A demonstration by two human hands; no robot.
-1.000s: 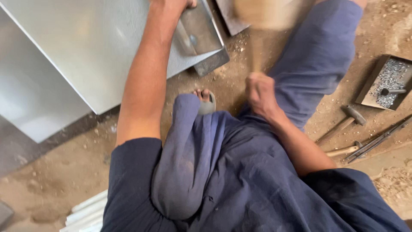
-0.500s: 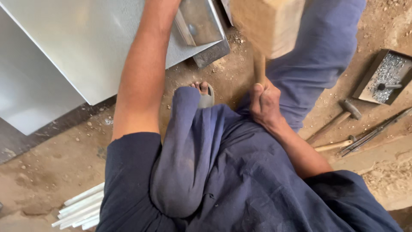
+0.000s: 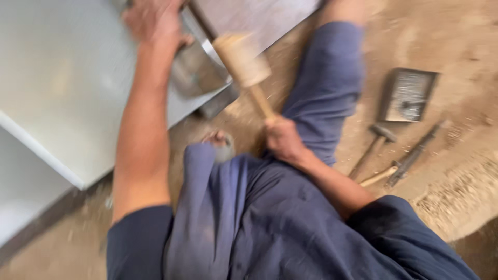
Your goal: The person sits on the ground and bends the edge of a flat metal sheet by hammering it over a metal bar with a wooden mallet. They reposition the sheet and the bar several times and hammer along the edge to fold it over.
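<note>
My right hand (image 3: 282, 139) grips the handle of a wooden mallet (image 3: 243, 61), whose pale head is down over the corner of a grey metal sheet (image 3: 67, 88). My left hand (image 3: 153, 21) presses flat on that sheet near its folded edge, beside a dark metal bar (image 3: 199, 21). I sit on the dirt floor in dark blue clothes, one leg stretched toward the sheet. The picture is blurred by motion.
On the sandy ground at the right lie a small metal hammer (image 3: 374, 141), a long dark tool (image 3: 415, 153) and a grey rectangular block (image 3: 407, 95). A second metal sheet (image 3: 21, 192) lies at the lower left. A foot (image 3: 218, 140) shows by the sheet's corner.
The mallet has swung down from a raised position onto the sheet's corner. The view has shifted, so my left hand now shows at the top. The left arm stays on the sheet.
</note>
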